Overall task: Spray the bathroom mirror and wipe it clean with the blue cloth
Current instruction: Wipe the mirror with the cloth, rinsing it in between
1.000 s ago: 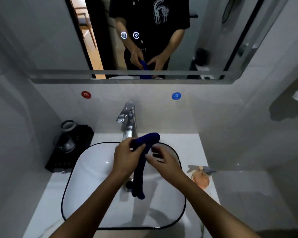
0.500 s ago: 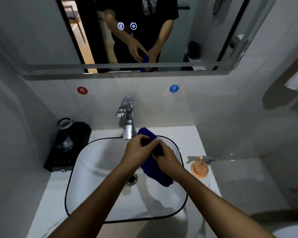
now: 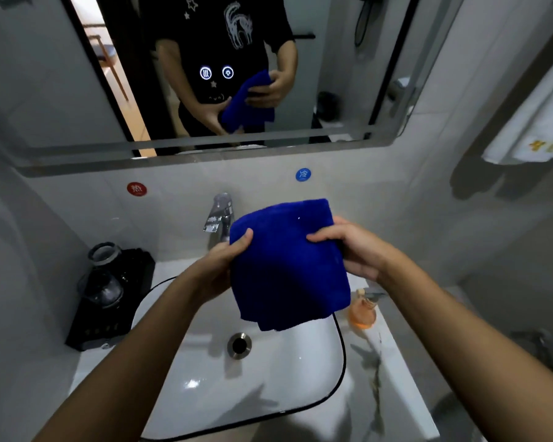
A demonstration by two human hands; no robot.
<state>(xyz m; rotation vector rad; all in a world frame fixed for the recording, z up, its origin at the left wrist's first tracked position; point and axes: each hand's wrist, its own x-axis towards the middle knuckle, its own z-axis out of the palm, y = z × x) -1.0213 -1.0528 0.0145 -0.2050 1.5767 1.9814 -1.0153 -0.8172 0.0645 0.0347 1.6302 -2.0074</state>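
A folded blue cloth (image 3: pixel 288 263) hangs spread out above the white sink (image 3: pixel 205 387), held between both hands. My left hand (image 3: pixel 224 266) pinches its left edge with the thumb on top. My right hand (image 3: pixel 351 250) grips its right edge, fingers over the front. The bathroom mirror (image 3: pixel 332 74) fills the wall above and reflects the person, the hands and the cloth. An orange spray bottle (image 3: pixel 363 311) stands on the counter right of the sink, just below my right wrist.
A chrome faucet (image 3: pixel 219 218) rises behind the cloth. A black tray (image 3: pixel 87 330) with a glass kettle (image 3: pixel 104 275) sits left of the sink. A white towel (image 3: pixel 533 129) hangs on the right wall. Red (image 3: pixel 136 188) and blue (image 3: pixel 303 174) round stickers mark the wall.
The cloth was twisted and bunched low over the sink between my hands. It is now unfolded flat and raised higher, with one hand at each side.
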